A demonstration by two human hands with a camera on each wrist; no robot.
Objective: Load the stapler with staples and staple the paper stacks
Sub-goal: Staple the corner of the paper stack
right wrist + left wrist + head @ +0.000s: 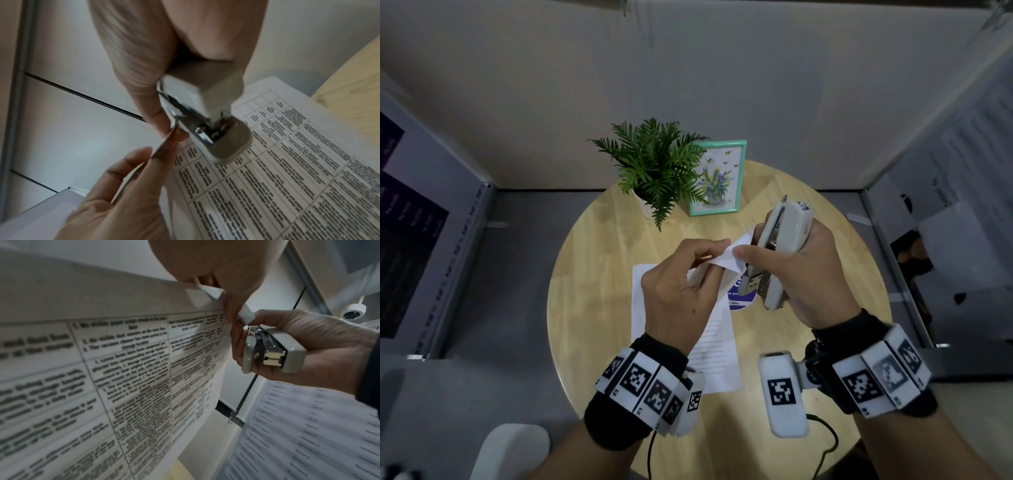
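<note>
My right hand (751,245) grips a grey stapler (786,246) above the round wooden table (592,274), tilted with one end towards me. My left hand (719,253) pinches the top corner of a printed paper stack (734,255), lifted so the sheets hang down. The right thumb touches that same corner. In the left wrist view the folded corner (244,315) sits just at the stapler's (273,350) far end. I cannot tell whether it lies inside the mouth. In the right wrist view the stapler (218,129) hovers over the printed sheet (287,170).
Another paper stack (719,356) lies flat on the table under my hands. A blue-labelled item (739,299) is partly hidden behind the stapler. A potted fern (654,171) and a teal picture frame (717,178) stand at the table's far edge. White panels enclose the space.
</note>
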